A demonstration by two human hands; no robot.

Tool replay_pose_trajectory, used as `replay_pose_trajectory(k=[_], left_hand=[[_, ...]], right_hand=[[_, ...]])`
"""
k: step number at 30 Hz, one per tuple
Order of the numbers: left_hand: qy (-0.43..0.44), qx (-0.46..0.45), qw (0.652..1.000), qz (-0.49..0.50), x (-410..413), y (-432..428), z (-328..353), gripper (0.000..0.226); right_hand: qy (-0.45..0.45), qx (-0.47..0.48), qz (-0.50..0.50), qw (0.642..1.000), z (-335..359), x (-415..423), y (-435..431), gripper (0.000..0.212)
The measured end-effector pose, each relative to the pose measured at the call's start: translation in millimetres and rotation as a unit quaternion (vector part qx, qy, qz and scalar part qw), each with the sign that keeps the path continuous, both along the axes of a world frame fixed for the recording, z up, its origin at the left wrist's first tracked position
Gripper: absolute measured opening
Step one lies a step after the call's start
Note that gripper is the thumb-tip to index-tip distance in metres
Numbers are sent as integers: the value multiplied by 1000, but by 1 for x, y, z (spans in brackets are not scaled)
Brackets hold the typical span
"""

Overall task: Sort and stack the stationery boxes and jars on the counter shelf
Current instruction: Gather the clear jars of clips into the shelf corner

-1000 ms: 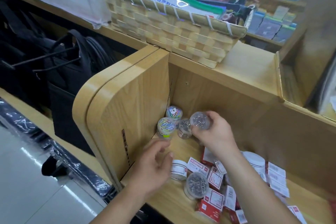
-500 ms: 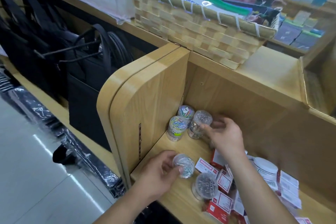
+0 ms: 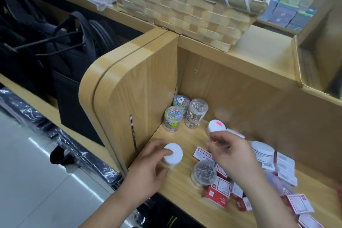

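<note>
My left hand (image 3: pixel 151 161) grips a small jar with a white end (image 3: pixel 173 153) at the front left of the wooden shelf (image 3: pixel 177 183). My right hand (image 3: pixel 231 153) holds another jar with a white end and a pink sticker (image 3: pixel 216 126) above the shelf. In the back left corner stand three clear jars: two with coloured paper clips (image 3: pixel 173 118) (image 3: pixel 181 101) and one stack with silver pins (image 3: pixel 196 114). A clear jar of pins (image 3: pixel 203 172) lies between my hands. Red and white small boxes (image 3: pixel 218 194) are scattered at the right.
A white-lidded tub (image 3: pixel 261 151) sits behind my right wrist. A woven basket (image 3: pixel 185 11) of stationery stands on the counter top above. The rounded wooden side panel (image 3: pixel 129 89) closes the shelf on the left. Black bags (image 3: pixel 46 52) hang beyond it.
My right hand left the jar stacked in the corner and picked up a jar with a pink sticker. My left hand turned its jar so the white end faces up. The camera moved closer.
</note>
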State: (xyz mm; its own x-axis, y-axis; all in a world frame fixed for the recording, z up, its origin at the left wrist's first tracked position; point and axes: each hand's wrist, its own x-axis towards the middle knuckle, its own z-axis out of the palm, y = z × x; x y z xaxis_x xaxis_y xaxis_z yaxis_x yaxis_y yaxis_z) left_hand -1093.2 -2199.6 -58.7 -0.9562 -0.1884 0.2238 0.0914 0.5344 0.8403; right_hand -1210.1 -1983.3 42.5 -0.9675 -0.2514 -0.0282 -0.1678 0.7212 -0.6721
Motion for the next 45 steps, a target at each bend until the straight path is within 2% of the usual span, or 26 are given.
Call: replay_pose_trajectory(k=[3,6,8,11,13,15,18,20,22,26,28,32,35,39,42,45], left_hand=[[13,-12,1000,16,7,5,-1,49],[-9,19,999,50,3,11,-2,71],[-26,-5,997,67,-3,14,-3,80],[-39,-25,997,66,-10,19,-3,73],[-38,-14,996,73,-11,20,-2,65],[-39,20,996,83,-9,21,-2,59],[-46,41,994,86,-8,18,-4,58],[-56,12,995,83,-8,16,-5,62],[-46,-22,996,70,-10,15,-8,64],[-50,1,997,50,-10,18,-4,67],[-46,9,998,39,-7,17,-3,64],[-36,28,998,35,3,15,2,59],[-14,34,999,33,7,16,9,55],[33,41,999,0,7,29,30,62],[23,97,995,-9,4,45,49,70],[16,144,989,20,-6,49,64,68]], right_hand=[[38,67,16,997,-5,22,17,23],[38,129,35,990,-10,42,23,46],[26,176,51,983,-16,49,19,59],[53,250,58,965,-28,55,13,63],[73,249,54,964,-35,58,12,58],[79,220,57,971,-37,59,13,53],[37,101,23,994,-23,58,17,47],[10,19,-1,1000,-11,56,18,42],[1,-22,-11,1000,-2,55,20,43],[-30,-24,-6,999,5,57,21,43],[-12,-4,9,1000,1,56,21,44],[2,-32,5,999,-8,58,20,62],[-52,-115,-18,992,-4,60,18,56],[-152,-252,-74,953,5,56,7,33],[-169,-219,-65,959,9,53,-7,66],[-233,-229,-64,943,16,51,-20,58]])
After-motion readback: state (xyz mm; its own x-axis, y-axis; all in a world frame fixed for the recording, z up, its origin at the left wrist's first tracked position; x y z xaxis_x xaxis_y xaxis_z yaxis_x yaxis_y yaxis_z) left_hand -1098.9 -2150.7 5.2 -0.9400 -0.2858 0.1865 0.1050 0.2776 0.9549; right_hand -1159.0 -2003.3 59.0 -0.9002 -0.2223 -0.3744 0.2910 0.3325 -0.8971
